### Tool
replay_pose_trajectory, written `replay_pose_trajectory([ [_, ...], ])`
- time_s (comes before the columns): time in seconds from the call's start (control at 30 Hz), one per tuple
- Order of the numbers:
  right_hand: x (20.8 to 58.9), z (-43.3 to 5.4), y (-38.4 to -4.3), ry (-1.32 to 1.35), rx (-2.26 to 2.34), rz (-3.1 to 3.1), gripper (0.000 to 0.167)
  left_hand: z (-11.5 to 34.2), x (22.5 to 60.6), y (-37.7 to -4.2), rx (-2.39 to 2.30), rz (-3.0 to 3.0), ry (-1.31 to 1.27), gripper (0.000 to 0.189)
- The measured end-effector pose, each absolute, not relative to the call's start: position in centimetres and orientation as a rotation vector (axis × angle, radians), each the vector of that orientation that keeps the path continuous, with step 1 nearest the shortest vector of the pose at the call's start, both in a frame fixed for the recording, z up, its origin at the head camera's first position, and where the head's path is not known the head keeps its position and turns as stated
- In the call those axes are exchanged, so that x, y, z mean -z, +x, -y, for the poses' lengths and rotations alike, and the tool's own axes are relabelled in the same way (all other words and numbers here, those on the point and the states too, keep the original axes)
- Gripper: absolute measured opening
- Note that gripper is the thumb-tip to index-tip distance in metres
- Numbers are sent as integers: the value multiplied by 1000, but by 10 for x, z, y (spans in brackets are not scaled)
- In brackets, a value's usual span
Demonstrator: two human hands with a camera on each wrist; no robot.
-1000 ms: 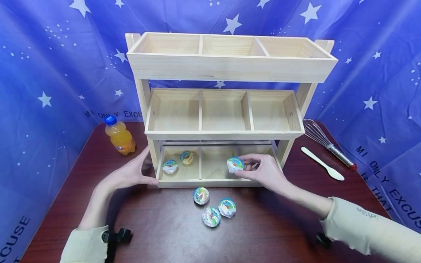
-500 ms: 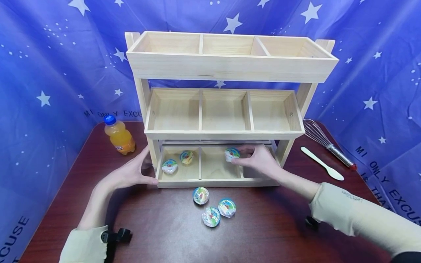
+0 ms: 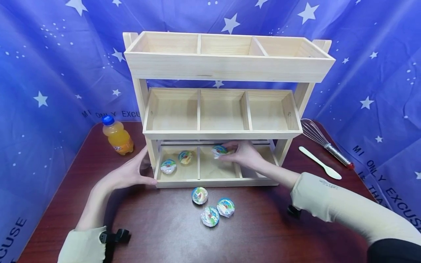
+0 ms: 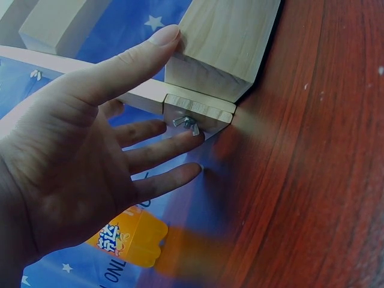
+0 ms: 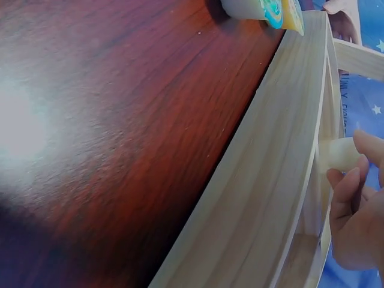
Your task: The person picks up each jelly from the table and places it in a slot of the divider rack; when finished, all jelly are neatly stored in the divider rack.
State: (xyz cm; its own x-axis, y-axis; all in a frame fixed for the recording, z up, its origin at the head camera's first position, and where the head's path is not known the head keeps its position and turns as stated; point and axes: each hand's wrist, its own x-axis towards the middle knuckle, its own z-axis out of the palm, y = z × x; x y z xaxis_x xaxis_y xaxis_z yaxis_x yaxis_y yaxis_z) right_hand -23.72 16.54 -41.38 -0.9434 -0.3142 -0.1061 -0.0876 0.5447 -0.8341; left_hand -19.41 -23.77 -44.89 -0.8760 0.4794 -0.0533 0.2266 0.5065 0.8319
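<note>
A three-tier wooden rack (image 3: 230, 67) stands on the dark red table. In its bottom tier, my right hand (image 3: 245, 155) pinches a small jelly cup (image 3: 218, 151) with a blue-green printed lid, over the middle compartment toward its back. Two more jelly cups, one white (image 3: 168, 166) and one yellowish (image 3: 185, 157), lie in the bottom left compartment. My left hand (image 3: 126, 173) is at the rack's lower left corner, fingers spread and straight, thumb tip at the front edge. In the left wrist view the left hand (image 4: 90, 138) has its thumb against the wood.
Three jelly cups (image 3: 209, 216) lie on the table in front of the rack. An orange drink bottle (image 3: 119, 138) stands to the left. At the right lie a whisk (image 3: 329, 144) and a pale spoon (image 3: 319, 162). A blue star-patterned curtain (image 3: 368, 73) surrounds the table.
My right hand has carried its jelly cup leftward and back, from the right side of the middle compartment to near its rear. The left hand has stayed at the rack's corner.
</note>
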Motion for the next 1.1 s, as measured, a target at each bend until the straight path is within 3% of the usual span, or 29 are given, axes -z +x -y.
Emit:
replay_pose_trajectory([
  [1.1, 429, -121, -251, -447, 1122, -2510, 42, 238, 449, -193, -1293, -2487, 592, 131],
])
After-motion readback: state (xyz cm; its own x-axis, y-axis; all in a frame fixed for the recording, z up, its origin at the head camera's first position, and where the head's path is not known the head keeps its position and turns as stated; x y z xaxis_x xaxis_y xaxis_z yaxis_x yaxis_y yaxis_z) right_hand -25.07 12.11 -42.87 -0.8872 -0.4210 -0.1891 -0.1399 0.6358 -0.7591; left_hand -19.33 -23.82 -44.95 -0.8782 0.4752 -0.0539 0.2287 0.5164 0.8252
